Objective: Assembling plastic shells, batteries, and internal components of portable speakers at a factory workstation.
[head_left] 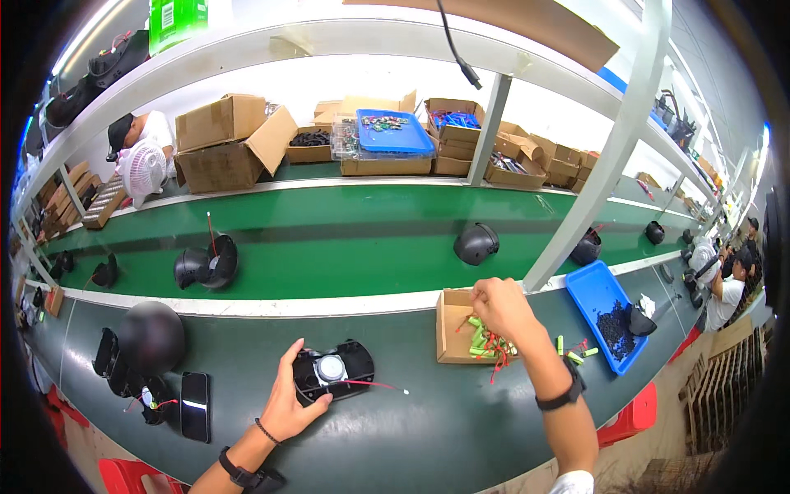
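Observation:
My left hand [290,403] grips the near left edge of a black plastic housing [355,362] on the dark green worktable. A round silver speaker-like part [331,368] sits in its middle, and a thin red wire [374,384] with a white plug trails off to the right. My right hand [502,306] hangs over a small open cardboard box [451,329], its fingers curled together; what they hold, if anything, is hidden. Inside the box lie several green cylindrical batteries [480,337] with red leads. More loose batteries [576,357] rest on the table beside it.
Right of the box stands a blue tray [588,290] with small black parts. A phone [196,407] and a dark round shell [152,337] are at the left. Beyond a white rail, a green conveyor [346,239] carries black shells [476,244]. A slanted metal post [594,189] rises near my right hand.

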Available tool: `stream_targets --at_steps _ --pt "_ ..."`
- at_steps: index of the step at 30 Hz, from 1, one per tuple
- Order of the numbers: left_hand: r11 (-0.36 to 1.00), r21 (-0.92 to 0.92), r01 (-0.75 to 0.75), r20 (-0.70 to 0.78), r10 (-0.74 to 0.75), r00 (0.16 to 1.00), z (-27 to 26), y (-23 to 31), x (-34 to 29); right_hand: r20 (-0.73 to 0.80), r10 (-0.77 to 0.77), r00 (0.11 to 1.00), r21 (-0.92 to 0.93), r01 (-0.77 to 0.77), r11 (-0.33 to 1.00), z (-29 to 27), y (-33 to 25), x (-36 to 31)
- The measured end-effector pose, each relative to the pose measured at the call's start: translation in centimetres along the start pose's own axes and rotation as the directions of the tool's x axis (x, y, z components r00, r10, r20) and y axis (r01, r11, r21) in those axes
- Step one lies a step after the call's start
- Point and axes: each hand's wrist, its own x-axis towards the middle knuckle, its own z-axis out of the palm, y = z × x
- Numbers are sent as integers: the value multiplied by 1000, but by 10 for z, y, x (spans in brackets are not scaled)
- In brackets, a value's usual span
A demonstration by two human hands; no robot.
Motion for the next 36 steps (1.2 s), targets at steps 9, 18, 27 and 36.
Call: stream_targets --at_steps 9,18,27,36 --pt "994 -54 -92 110 98 989 9 -1 -27 99 43 994 -381 -2 924 44 -12 14" --pt "990 -94 -108 117 119 986 10 -1 -29 -66 82 994 537 -34 843 -32 -29 -20" --pt "982 -163 -93 118 113 987 6 -2 -35 -253 198 947 399 -84 913 -54 -74 -49" --pt "990 -120 -77 166 96 981 3 7 -33 -209 -6 978 423 96 901 -51 -97 -85"
